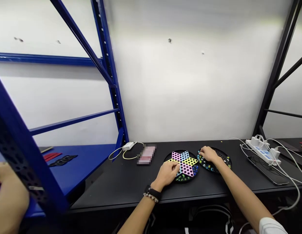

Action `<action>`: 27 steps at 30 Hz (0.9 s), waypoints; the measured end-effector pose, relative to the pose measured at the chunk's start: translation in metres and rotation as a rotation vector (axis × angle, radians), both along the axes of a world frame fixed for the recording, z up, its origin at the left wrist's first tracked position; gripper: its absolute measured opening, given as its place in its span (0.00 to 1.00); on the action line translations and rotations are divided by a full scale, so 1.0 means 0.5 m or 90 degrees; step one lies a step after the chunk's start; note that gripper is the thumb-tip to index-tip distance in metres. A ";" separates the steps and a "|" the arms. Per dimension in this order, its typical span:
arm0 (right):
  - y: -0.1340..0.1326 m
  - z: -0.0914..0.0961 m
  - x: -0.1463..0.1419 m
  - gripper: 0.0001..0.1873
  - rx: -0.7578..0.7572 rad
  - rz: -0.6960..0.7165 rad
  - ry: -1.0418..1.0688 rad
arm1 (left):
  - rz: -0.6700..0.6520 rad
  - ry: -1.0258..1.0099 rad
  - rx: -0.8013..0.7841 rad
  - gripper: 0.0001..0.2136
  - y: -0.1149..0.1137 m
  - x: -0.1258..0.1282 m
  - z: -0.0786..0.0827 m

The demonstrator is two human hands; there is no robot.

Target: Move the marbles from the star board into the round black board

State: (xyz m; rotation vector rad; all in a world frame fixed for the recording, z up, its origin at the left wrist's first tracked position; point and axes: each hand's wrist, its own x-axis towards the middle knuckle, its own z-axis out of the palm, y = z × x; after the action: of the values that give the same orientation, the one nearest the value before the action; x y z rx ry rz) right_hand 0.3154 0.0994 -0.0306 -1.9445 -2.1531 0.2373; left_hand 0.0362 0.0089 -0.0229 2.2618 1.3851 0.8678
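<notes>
I see the left hand (166, 174) lying on the star-shaped Chinese checkers board (190, 161), the right hand (208, 155) curled over the round marble tray (228, 161), both on the desk (104, 185); I cannot tell if either grip is clenched on anything.

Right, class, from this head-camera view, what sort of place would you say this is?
Probably a shared workroom rather than a home: blue steel shelving racks, a long black bench with a power strip and trailing cables, and another person's arm beyond the rack.
</notes>
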 end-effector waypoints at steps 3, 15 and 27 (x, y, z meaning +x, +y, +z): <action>0.001 -0.005 0.000 0.14 0.004 0.003 -0.002 | -0.007 0.000 0.002 0.20 -0.001 0.001 0.002; 0.001 -0.020 -0.027 0.14 0.041 0.001 -0.041 | -0.008 -0.005 -0.005 0.20 -0.002 0.000 0.002; 0.004 -0.052 0.030 0.13 0.059 0.010 0.008 | 0.007 -0.007 0.000 0.20 0.007 -0.002 -0.008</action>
State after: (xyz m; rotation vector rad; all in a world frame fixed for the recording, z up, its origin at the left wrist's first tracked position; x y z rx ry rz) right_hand 0.3304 0.1015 -0.0564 -1.8706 -2.1335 0.1485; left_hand 0.0352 0.0123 -0.0268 2.2472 1.3947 0.8826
